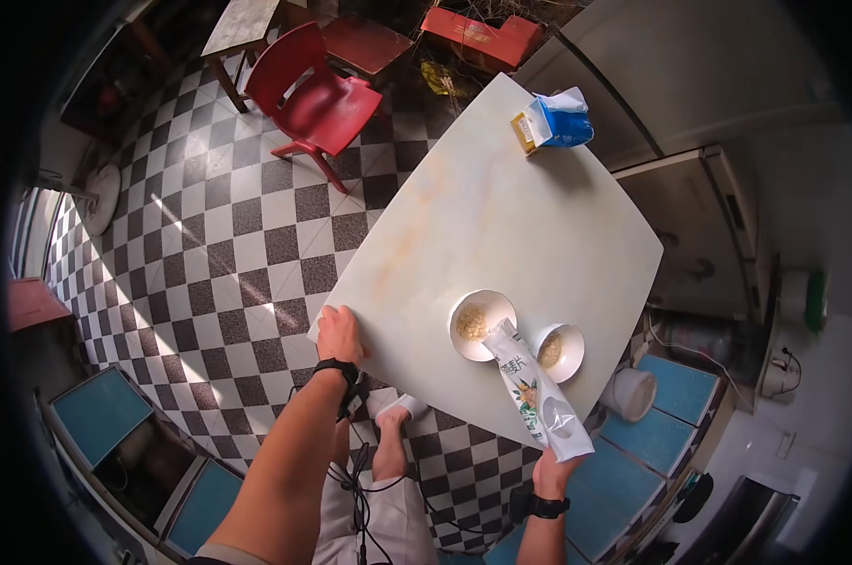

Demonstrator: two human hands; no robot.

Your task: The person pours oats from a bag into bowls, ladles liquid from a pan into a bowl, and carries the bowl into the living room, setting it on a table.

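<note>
While the person's right hand [549, 476], at the lower right of the frame, is closed around the bottom end of a white oatmeal packet [530, 395], the packet slants up and leftward across the table's near edge. Its narrow upper end reaches the rim of the left bowl [498, 305], a white one just below the middle of the frame, which contains pale flakes [469, 321]. Just to its right, partly behind the packet, the smaller-looking right bowl [572, 352] also contains some. The left hand [339, 334], left of the frame's centre, rests on the corner of the pale table [464, 226] with its fingers bent; whether it clasps the edge cannot be told. Black bands circle both wrists. Toward the upper right of the frame, a blue-and-white carton [560, 124] stands near the table's far corner, well apart from the bowls. A red plastic chair [324, 115] occupies the upper left, on a black-and-white checkered floor [242, 184].
</note>
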